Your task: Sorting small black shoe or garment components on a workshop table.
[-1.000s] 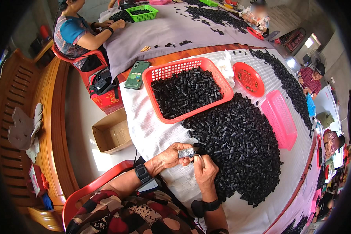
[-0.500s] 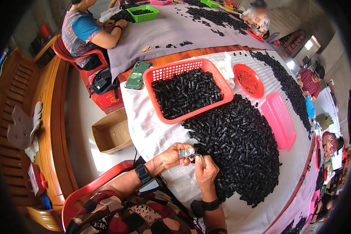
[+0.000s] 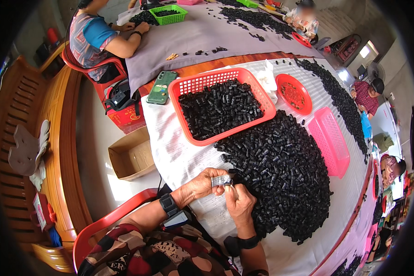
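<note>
My left hand (image 3: 201, 183) pinches a small black part (image 3: 227, 185) between thumb and fingers, just in front of the heap. A silvery-grey wrap, like tape, covers one of its fingertips. My right hand (image 3: 240, 203) is closed, its thumb and fingertips pressed against the same part; whether they grip anything else is too small to tell. Right beside both hands spreads a big heap of small black cylindrical parts (image 3: 280, 179) on the white cloth (image 3: 170, 147). Behind it stands a red-orange basket (image 3: 225, 139) filled with similar parts.
A pink basket (image 3: 330, 142) and a red plate (image 3: 293, 94) stand right of the filled basket. A green-cased phone (image 3: 162, 87) lies left of it. On the floor is a cardboard box (image 3: 131, 156). Co-workers sit around the adjoining tables with more black parts.
My right hand has shifted slightly left, closer against the part in my left hand. My left hand stays nearly still. The co-worker at the upper left has leaned slightly left.
</note>
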Action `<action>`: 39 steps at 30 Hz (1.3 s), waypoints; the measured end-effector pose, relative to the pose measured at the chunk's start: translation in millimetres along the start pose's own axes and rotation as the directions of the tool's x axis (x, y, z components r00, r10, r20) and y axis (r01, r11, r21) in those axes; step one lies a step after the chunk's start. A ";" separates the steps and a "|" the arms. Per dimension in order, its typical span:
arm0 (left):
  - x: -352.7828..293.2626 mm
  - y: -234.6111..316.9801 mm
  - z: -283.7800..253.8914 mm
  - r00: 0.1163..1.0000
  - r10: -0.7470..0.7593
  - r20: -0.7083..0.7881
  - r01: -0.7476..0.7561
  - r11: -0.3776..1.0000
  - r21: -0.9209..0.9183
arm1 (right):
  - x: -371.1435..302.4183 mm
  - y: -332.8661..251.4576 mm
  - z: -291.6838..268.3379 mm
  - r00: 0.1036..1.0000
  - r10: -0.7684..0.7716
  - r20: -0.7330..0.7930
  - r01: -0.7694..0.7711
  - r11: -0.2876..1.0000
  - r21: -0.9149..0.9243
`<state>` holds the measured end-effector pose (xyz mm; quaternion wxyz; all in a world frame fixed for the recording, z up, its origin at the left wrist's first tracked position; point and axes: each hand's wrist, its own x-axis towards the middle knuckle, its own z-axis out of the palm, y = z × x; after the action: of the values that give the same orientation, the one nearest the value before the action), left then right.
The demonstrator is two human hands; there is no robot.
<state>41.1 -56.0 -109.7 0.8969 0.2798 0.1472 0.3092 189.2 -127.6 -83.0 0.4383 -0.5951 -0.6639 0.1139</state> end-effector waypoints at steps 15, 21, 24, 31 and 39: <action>-17.7 60.6 24.2 0.931 0.346 -0.118 -0.299 0.906 0.300 | -0.7 1.4 -3.4 0.983 0.089 -0.161 -0.058 0.981 0.184; -5.2 127.9 35.1 0.493 0.868 0.057 -0.176 0.036 0.984 | 0.0 2.3 -2.2 0.985 0.070 -0.158 -0.041 0.982 0.185; -8.2 118.3 48.1 0.484 0.858 0.171 -0.052 -0.166 0.985 | 0.4 2.8 -3.4 0.985 0.055 -0.166 -0.025 0.984 0.178; 17.8 43.4 15.6 0.836 0.435 0.334 -0.138 -0.424 0.895 | -0.5 2.6 -3.8 0.991 0.056 -0.121 -0.034 0.983 0.178; 27.5 40.8 9.5 0.930 0.329 0.162 0.030 -0.509 0.860 | -2.8 4.4 -2.1 0.994 0.074 -0.085 -0.058 0.982 0.180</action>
<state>47.1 -15.7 -80.5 0.1318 0.8925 0.3865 0.1917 193.5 -129.7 -86.0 0.5156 -0.5800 -0.6101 0.1598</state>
